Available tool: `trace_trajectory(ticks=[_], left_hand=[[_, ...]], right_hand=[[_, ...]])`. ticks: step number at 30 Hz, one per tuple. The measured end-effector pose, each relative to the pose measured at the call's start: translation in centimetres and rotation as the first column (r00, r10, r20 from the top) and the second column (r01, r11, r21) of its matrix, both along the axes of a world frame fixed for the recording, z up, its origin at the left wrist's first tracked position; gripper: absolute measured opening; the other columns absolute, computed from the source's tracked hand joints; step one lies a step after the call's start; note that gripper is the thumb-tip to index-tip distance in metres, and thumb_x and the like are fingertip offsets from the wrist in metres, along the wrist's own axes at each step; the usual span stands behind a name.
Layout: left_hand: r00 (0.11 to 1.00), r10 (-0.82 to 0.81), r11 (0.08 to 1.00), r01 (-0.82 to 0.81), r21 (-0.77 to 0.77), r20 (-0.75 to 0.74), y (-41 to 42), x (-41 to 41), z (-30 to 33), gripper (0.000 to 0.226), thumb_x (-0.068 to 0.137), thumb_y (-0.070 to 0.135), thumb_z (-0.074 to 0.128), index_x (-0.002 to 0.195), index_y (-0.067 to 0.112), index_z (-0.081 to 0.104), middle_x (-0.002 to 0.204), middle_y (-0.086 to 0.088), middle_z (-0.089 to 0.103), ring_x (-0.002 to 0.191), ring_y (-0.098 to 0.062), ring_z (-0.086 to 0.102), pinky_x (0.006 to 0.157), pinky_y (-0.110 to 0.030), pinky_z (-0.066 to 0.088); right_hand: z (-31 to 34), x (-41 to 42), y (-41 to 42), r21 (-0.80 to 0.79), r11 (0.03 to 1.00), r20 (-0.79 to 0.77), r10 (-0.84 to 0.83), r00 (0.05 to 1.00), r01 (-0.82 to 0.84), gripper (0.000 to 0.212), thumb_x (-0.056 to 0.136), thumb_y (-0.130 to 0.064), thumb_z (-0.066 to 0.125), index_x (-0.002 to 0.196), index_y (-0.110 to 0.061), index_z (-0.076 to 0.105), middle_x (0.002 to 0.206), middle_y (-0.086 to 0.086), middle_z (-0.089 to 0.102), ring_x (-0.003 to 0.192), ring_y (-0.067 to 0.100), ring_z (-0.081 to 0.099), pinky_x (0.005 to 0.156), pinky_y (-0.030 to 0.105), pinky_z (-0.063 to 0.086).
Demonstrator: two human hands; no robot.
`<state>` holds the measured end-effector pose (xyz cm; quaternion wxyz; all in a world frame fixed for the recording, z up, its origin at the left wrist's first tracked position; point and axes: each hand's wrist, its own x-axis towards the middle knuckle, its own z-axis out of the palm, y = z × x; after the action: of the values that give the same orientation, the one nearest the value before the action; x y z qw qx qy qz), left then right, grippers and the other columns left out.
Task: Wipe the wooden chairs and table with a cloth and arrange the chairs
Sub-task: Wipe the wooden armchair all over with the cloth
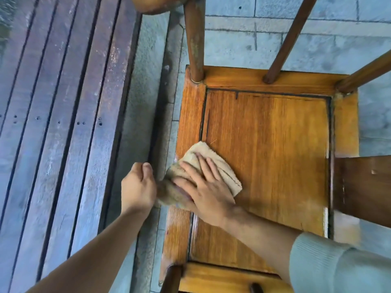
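Step in hand: wiping chair seat. Right hand flat on beige terry cloth, fingers straight, pressing cloth at seat's 9 o'clock edge. Left hand beside cloth bunch at 9 o'clock, fingers loosely curled; whether it pinches cloth, we cannot tell. We judge: keep palm flat, long strokes along grain, work into dark panel groove. Seat glossy varnished wood, framed panel; round spindles at 12 o'clock. Slatted weathered bench left.

A crumpled beige cloth lies on the left edge of the wooden chair's glossy orange-brown seat. Round dark spindles rise from the seat's far corners.
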<state>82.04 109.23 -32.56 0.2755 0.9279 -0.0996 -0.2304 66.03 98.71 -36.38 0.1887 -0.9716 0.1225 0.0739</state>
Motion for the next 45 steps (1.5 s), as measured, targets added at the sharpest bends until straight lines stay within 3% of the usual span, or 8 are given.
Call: trace_trajectory(ticks=[6, 11, 14, 23, 30, 35, 40, 45], left_hand=[[0.957, -0.245, 0.953, 0.267, 0.143, -0.155, 1.4, -0.4, -0.3, 0.034, 0.102, 0.038, 0.039, 0.085, 0.015, 0.058, 0.077, 0.002, 0.061, 0.072, -0.01, 0.055, 0.057, -0.022, 0.035], [0.919, -0.06, 0.987, 0.113, 0.115, -0.389, 1.7, -0.1, -0.5, 0.05, 0.092, 0.059, 0.031, 0.094, 0.02, 0.062, 0.093, -0.007, 0.069, 0.09, -0.03, 0.065, 0.084, -0.044, 0.054], [0.839, 0.008, 0.981, 0.099, 0.166, -0.544, 2.8, -0.3, -0.7, 0.042, 0.104, 0.044, 0.036, 0.112, 0.011, 0.061, 0.101, -0.016, 0.07, 0.089, -0.033, 0.068, 0.082, -0.049, 0.057], [0.405, -0.168, 0.814, 0.571, 0.105, -0.899, 10.5, -3.6, 8.3, 0.041, 0.084, 0.049, 0.059, 0.07, 0.014, 0.074, 0.073, -0.004, 0.074, 0.068, -0.021, 0.069, 0.068, -0.034, 0.057], [0.907, -0.236, 0.888, 0.347, 0.301, -0.349, 15.6, -7.1, 16.9, 0.046, 0.086, 0.06, 0.043, 0.071, 0.023, 0.066, 0.06, 0.005, 0.064, 0.061, -0.009, 0.061, 0.062, -0.031, 0.048], [0.98, -0.167, 0.935, 0.192, 0.3, -0.108, 15.9, -10.1, 16.6, 0.058, 0.073, 0.06, 0.033, 0.064, 0.009, 0.057, 0.054, -0.015, 0.053, 0.057, -0.029, 0.056, 0.055, -0.038, 0.05], [0.981, -0.191, 0.93, 0.195, 0.313, -0.045, 16.5, -10.4, 15.6, 0.037, 0.071, 0.062, 0.032, 0.069, 0.034, 0.056, 0.05, -0.008, 0.047, 0.054, -0.029, 0.052, 0.047, -0.029, 0.031], [0.985, -0.162, 0.923, 0.173, 0.345, -0.06, 16.0, -9.8, 14.5, 0.056, 0.073, 0.063, 0.036, 0.059, 0.012, 0.055, 0.056, -0.003, 0.051, 0.054, -0.022, 0.049, 0.049, -0.026, 0.028]], right_hand=[[-0.4, -1.8, 0.1, -0.013, 0.874, -0.106, 0.482, 0.87, -0.486, 0.068, 0.096, -0.067, 0.041, 0.158, -0.042, 0.03, 0.172, 0.008, 0.008, 0.157, 0.043, -0.001, 0.127, 0.056, -0.002], [0.0, 3.1, -7.2, -0.015, 0.977, -0.077, -0.215, 0.974, 0.215, 0.058, 0.099, -0.046, 0.052, 0.155, -0.036, 0.039, 0.17, 0.0, 0.021, 0.154, 0.039, 0.021, 0.128, 0.05, 0.007], [-0.1, 3.5, -5.1, -0.031, 0.94, -0.063, -0.342, 0.937, 0.341, 0.058, 0.097, -0.046, 0.056, 0.152, -0.033, 0.044, 0.167, 0.001, 0.028, 0.151, 0.041, 0.027, 0.125, 0.053, 0.012], [0.1, -5.4, 4.6, 0.024, 0.975, -0.124, 0.221, 0.967, -0.22, 0.062, 0.09, -0.052, 0.047, 0.15, -0.039, 0.043, 0.17, 0.004, 0.021, 0.156, 0.043, 0.011, 0.126, 0.057, 0.013], [0.8, -2.8, 3.1, 0.048, 0.909, -0.169, 0.416, 0.893, -0.415, 0.065, 0.097, -0.024, 0.046, 0.158, -0.042, 0.03, 0.173, -0.003, 0.004, 0.158, 0.035, -0.008, 0.127, 0.043, -0.011], [0.6, 3.8, 3.7, 0.018, 0.983, -0.117, -0.179, 0.977, 0.182, 0.059, 0.099, -0.044, 0.057, 0.154, -0.03, 0.041, 0.168, 0.002, 0.025, 0.156, 0.042, 0.009, 0.127, 0.051, 0.003], [-0.2, -1.1, 10.7, 0.059, 0.976, -0.073, 0.214, 0.974, -0.21, 0.06, 0.09, -0.058, 0.058, 0.142, -0.028, 0.057, 0.16, 0.006, 0.043, 0.154, 0.044, 0.021, 0.125, 0.058, 0.016], [0.9, -4.3, 10.7, 0.175, 0.955, -0.179, 0.272, 0.946, -0.241, 0.054, 0.086, -0.045, 0.059, 0.135, -0.022, 0.059, 0.167, 0.005, 0.032, 0.155, 0.044, 0.017, 0.126, 0.056, 0.013]])
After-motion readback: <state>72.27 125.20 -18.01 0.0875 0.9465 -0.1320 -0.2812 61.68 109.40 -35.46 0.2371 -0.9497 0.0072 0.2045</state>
